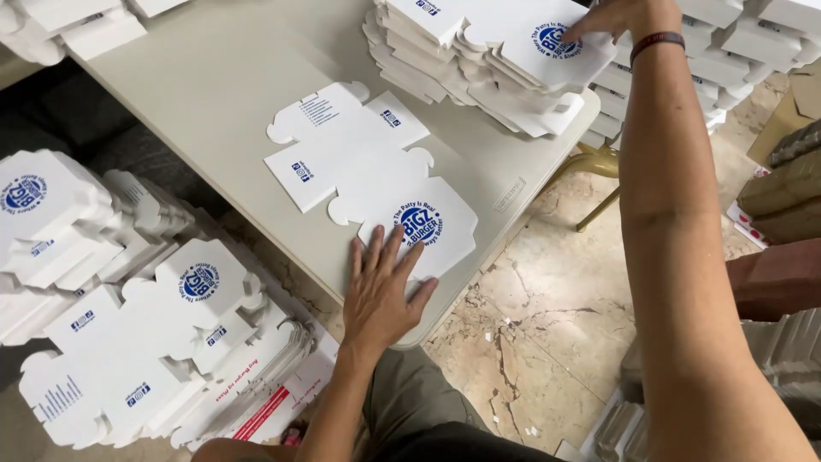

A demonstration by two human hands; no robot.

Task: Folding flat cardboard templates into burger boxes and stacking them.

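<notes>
Seen from above the person's head: a pale grey table (214, 94) runs from the far left toward the near middle. One flat, unfolded white cardboard box blank (368, 167) with a round blue logo lies alone on the table's near part. The left hand (380, 291) rests flat on the near end of this blank, fingers spread open and pressing down, gripping nothing. The right hand (620, 15) reaches far across to the top of a tall stack of identical blanks (487, 64) at the table's far right corner; its fingers lie extended on the topmost sheet, and whether they pinch it cannot be told. A dark wristband (657, 43) circles that wrist. More loose blanks are heaped on the left (154, 334), beside the table. Cracked beige stone floor (530, 334) shows to the near right.
</notes>
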